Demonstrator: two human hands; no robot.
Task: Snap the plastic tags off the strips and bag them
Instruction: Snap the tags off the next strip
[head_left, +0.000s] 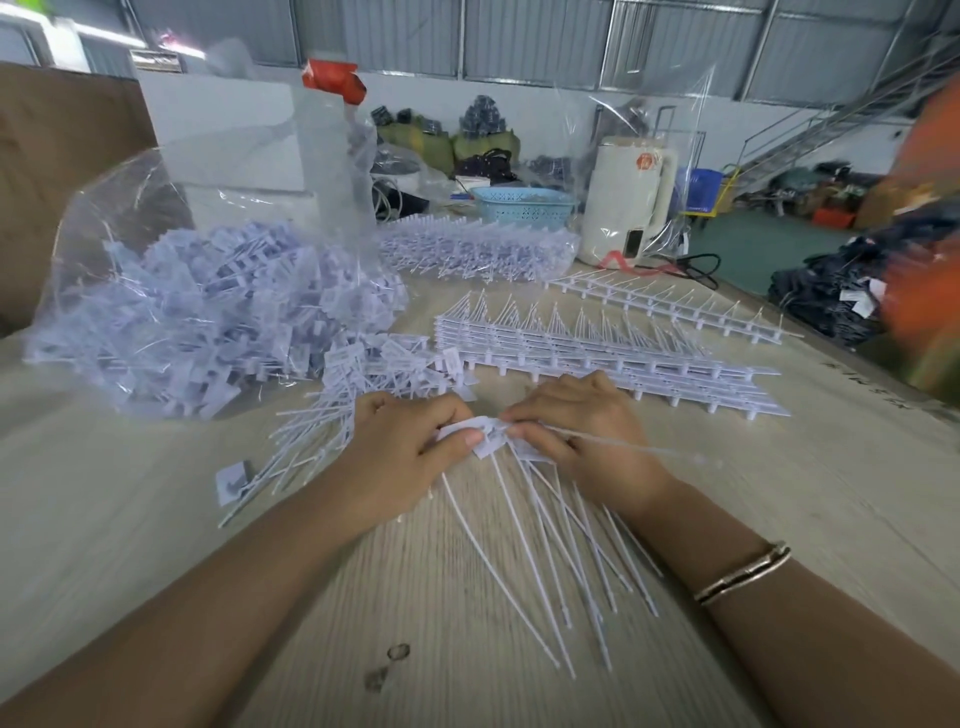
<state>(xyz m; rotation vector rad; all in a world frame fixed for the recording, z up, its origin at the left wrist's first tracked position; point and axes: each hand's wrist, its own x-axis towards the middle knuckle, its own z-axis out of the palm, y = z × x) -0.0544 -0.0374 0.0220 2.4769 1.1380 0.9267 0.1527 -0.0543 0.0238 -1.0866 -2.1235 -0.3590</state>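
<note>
Both hands meet at centre of the worktop (156, 519). L hand (410, 447) pinches the flat heads of a strip (485, 439) between thumb and fingers; R hand (582, 431) grips the same strip from the other side, fingers curled round it. The 2 grips nearly touch. The strip's thin white tails (524, 551) fan out toward 6 o'clock, lying on the wood between the forearms. 1 tail runs out past the R hand toward 3 o'clock.

Loose tags (363, 395) lie in a heap at 11 o'clock from the hands, just beside the L hand, tails pointing toward 7 o'clock. Clear bag (171, 312) at 10 o'clock, mouth open, packed w/ tags. Stack of whole strips (597, 353) at 1 o'clock, just behind the R hand. A single strip (670, 301) lies further back, near the worktop edge. Another pile (478, 249) at 12 o'clock, in clear plastic.

Blue basket (524, 205) and white jug (628, 202) at the far end. Bangle (743, 571) on R wrist. Picture blurred at the edges.
</note>
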